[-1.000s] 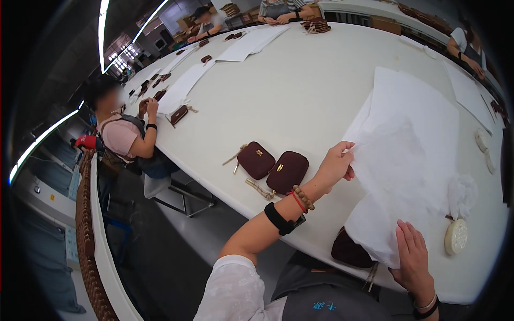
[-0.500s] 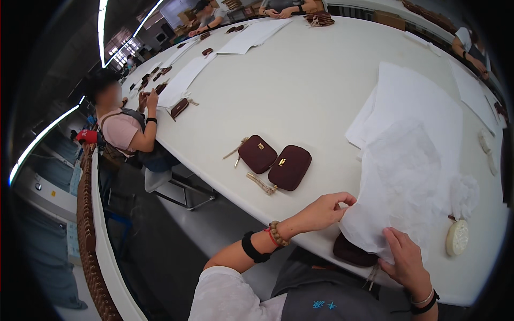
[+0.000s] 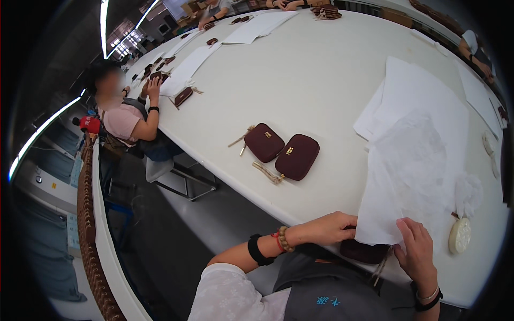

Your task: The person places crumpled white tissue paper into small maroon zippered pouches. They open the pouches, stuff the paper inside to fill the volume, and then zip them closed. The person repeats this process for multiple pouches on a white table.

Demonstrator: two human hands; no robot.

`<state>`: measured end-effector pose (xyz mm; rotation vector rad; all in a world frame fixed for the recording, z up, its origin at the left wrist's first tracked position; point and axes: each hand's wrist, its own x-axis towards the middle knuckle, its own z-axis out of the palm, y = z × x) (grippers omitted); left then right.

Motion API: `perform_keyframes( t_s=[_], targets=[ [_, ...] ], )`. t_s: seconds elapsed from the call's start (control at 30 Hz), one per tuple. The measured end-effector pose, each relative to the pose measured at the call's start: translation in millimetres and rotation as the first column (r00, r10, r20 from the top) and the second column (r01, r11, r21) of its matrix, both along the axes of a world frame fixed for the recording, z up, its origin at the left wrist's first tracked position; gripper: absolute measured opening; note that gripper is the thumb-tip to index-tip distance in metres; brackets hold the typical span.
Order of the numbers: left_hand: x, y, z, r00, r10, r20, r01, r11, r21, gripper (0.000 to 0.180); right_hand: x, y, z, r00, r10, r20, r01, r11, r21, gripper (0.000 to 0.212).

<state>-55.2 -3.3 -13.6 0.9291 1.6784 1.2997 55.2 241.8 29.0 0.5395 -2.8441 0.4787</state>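
A dark maroon pouch (image 3: 364, 251) lies at the table's near edge, in front of my body, partly covered by a white paper sheet (image 3: 377, 222). At the sheet's left edge my left hand (image 3: 332, 227) is closed, its fingertips partly hidden by the paper. My right hand (image 3: 417, 249) grips the sheet's right edge, its thumb low beside the pouch's end. A beige tassel cord (image 3: 381, 267) hangs from that end. To the left lie two more maroon pouches, one (image 3: 264, 143) touching or nearly touching the other (image 3: 297, 157), both with gold lettering and beige tassels.
Stacked white paper (image 3: 423, 91) and crumpled tissue (image 3: 468, 195) spread over the right side. A round cream-coloured object (image 3: 459, 235) sits near my right hand. At the left edge, a co-worker (image 3: 126, 117) handles a pouch. Farther off are more pouches, paper and people.
My left hand has moved slightly down and its fingertips have gone behind the paper's edge. The sheet's near edge has shifted. My view has turned a little.
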Motion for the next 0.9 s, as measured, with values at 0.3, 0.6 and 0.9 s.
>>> perform_keyframes(
  t_s=[0.3, 0.6, 0.9],
  targets=[
    [10.9, -2.8, -3.5, 1.0, -0.003, 0.031, 0.003, 1.0, 0.002, 0.031, 3.1, 16.2, -26.0, 0.998, 0.022, 0.067, -0.018, 0.999, -0.05, 0.033],
    [20.4, 3.5, -5.6, 0.997, -0.018, -0.072, 0.022, 0.999, 0.049, 0.03, 1.8, 17.8, -17.2, 0.977, 0.038, 0.211, 0.002, 0.983, -0.185, 0.012],
    [29.5, 6.0, -11.1, 0.976, 0.055, -0.211, -0.011, 0.979, 0.205, 0.032, -13.8, 13.5, -7.1, 0.895, 0.201, 0.399, -0.046, 0.93, -0.365, 0.023]
  ],
)
